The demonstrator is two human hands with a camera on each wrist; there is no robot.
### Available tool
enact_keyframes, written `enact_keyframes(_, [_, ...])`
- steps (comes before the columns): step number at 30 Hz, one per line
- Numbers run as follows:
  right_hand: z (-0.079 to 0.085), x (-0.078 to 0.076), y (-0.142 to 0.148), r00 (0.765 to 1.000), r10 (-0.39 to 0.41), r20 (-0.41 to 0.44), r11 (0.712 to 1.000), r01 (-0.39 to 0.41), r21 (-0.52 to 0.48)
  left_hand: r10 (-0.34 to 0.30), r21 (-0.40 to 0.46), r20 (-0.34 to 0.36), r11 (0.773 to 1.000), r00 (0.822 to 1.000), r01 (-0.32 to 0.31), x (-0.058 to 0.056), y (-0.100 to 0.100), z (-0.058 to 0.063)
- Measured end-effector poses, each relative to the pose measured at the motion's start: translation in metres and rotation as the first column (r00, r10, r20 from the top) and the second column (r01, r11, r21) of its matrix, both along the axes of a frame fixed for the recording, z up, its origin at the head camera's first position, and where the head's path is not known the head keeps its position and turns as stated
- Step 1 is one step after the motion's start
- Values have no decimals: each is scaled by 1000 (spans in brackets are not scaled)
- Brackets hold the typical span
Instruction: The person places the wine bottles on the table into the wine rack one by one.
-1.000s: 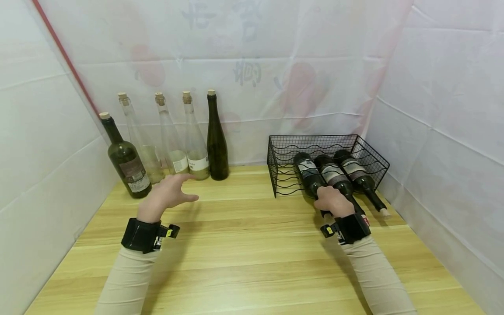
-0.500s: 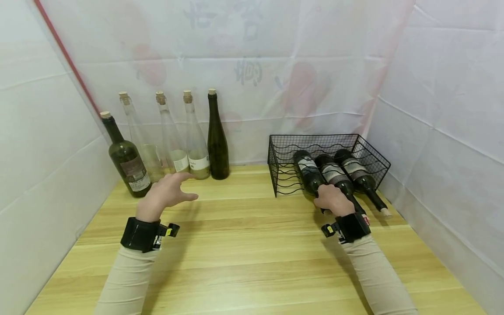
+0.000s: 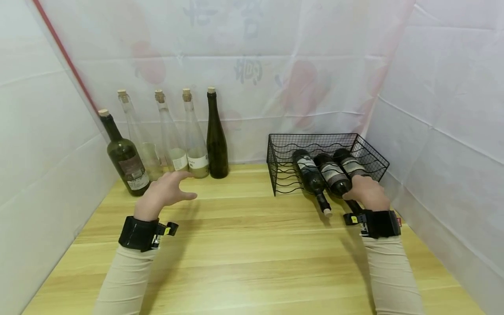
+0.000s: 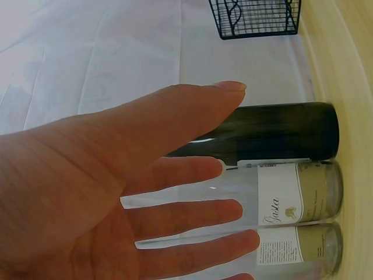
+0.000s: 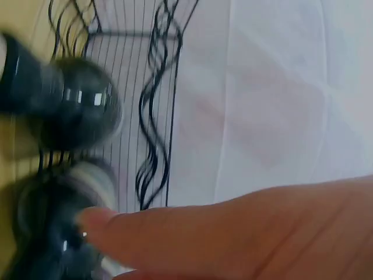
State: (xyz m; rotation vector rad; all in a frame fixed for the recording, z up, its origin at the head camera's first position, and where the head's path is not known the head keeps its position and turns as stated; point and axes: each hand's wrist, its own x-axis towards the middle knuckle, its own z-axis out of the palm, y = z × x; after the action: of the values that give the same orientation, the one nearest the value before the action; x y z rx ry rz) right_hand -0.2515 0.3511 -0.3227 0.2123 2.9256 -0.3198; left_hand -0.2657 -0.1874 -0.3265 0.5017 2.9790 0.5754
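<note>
My left hand (image 3: pixel 163 194) hovers over the wooden table with fingers spread and holds nothing. Behind it stand several corked bottles: a dark green wine bottle (image 3: pixel 127 164), clear glass bottles (image 3: pixel 197 151) and a slim green bottle (image 3: pixel 217 148). On the right, my right hand (image 3: pixel 367 192) is over the necks of the middle wine bottle (image 3: pixel 334 175) and the right wine bottle (image 3: pixel 349 162); its fingers are mostly hidden. In the right wrist view the thumb reaches out straight over a bottle. The left wine bottle (image 3: pixel 309 173) lies in the black wire rack (image 3: pixel 275 175), untouched, its corked neck forward.
The rack stands at the back right, near the white cloth wall (image 3: pixel 445 131). Another cloth (image 3: pixel 252 96) hangs behind everything. Bare wooden table (image 3: pixel 244 253) stretches between and in front of my arms.
My right hand has left the neck of the left bottle and moved right, over the middle and right ones. The left bottle's neck and cork now show. My left hand stays nearly still.
</note>
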Motion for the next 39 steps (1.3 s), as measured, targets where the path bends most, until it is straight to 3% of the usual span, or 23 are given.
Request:
enact_keyframes(7, [-12, -8, 16, 985, -66, 162, 997, 71, -29, -5, 3, 0, 1000, 1000, 5, 0, 1, 0])
enact_keyframes(13, [-25, -16, 19, 983, -50, 174, 998, 55, -22, -10, 3, 3, 1000, 1000, 10, -1, 1, -1])
enact_keyframes(20, [-26, -21, 14, 977, -47, 207, 999, 49, -5, -14, 1, -6, 1000, 1000, 14, -1, 1, -1])
enact_keyframes(26, [-28, -20, 13, 983, -40, 182, 999, 43, -17, -15, 3, -4, 1000, 1000, 15, -1, 2, -2])
enact_keyframes(34, [-34, -22, 13, 982, -136, 132, 985, 148, -85, -17, 2, 1, 1000, 1000, 17, -1, 2, -1])
enact_keyframes(39, [-35, -22, 21, 990, -43, 132, 992, 57, -111, -16, -4, 1, 1000, 1000, 16, -1, 2, -1])
